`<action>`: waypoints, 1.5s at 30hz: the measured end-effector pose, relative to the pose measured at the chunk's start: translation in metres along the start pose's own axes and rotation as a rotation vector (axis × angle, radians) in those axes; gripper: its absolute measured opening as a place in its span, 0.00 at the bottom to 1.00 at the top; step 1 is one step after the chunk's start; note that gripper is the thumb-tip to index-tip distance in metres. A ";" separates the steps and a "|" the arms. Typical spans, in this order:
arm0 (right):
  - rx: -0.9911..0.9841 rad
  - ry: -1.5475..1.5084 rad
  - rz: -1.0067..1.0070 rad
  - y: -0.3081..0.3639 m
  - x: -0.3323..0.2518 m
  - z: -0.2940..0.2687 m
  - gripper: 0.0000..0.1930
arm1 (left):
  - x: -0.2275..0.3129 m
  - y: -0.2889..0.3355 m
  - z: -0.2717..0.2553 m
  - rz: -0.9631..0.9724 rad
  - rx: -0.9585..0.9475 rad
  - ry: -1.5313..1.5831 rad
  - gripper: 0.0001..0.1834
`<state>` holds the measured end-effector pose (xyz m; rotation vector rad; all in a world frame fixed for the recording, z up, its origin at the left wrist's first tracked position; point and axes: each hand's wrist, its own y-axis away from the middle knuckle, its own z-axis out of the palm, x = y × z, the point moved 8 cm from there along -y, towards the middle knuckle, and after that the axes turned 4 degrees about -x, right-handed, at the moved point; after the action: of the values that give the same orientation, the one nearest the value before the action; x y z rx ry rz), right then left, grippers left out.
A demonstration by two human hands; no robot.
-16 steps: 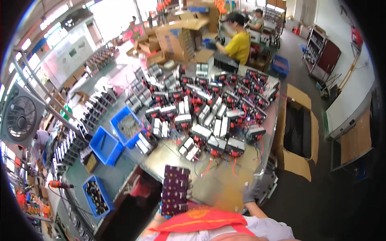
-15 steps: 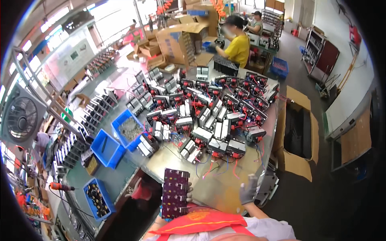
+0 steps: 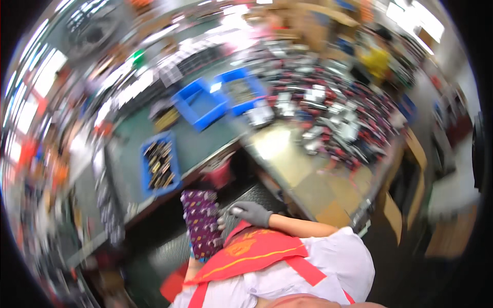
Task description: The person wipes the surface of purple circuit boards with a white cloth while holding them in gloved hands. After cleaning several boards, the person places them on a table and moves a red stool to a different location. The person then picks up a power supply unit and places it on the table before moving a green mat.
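Note:
In my left hand (image 3: 221, 220) is a purple circuit board panel (image 3: 201, 223) dotted with small light parts. The grey-gloved fingertips curl around its right edge, and the board hides most of that hand. My right hand (image 3: 251, 213), in a grey glove, is just right of the board, in front of the red apron (image 3: 251, 246). Its fingers point toward the panel, loosely bent, with nothing visible in them. Whether they touch the board cannot be made out.
Ahead, a green bench (image 3: 200, 146) bears a blue bin of dark parts (image 3: 177, 177), a blue tray (image 3: 200, 120) and a blue bin of small hardware (image 3: 259, 84). Wired assemblies (image 3: 339, 123) crowd the table at right. A person in yellow (image 3: 376, 61) is farther back.
My view has swung left, blurring the surroundings. My right hand has come from over the table at right to beside the board. The board stays in my left hand.

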<state>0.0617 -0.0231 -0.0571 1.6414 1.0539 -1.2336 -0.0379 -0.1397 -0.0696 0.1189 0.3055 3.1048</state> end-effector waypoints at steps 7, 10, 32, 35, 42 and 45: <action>-0.534 -0.119 0.051 -0.090 0.024 0.239 0.17 | 0.072 0.190 -0.069 0.405 -0.286 0.014 0.50; -0.720 -0.193 0.092 -0.092 -0.001 0.325 0.18 | 0.067 0.272 -0.087 0.626 -0.232 0.006 0.54; -1.459 -0.571 0.735 -0.266 -0.115 0.753 0.15 | 0.224 0.584 -0.220 1.392 0.433 -0.103 0.43; -1.407 -0.565 0.865 -0.275 -0.114 0.815 0.14 | 0.269 0.621 -0.181 1.413 0.656 -0.310 0.40; -1.403 -0.423 0.579 -0.339 -0.127 0.954 0.15 | 0.360 0.716 -0.238 1.284 1.075 -0.444 0.35; -1.254 -0.328 0.496 -0.375 -0.120 1.010 0.18 | 0.415 0.759 -0.244 1.379 1.019 -0.466 0.34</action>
<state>-0.6118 -0.8632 -0.1810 0.6032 0.8257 -0.2941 -0.4798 -0.9206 -0.1296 1.5803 2.6138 3.1719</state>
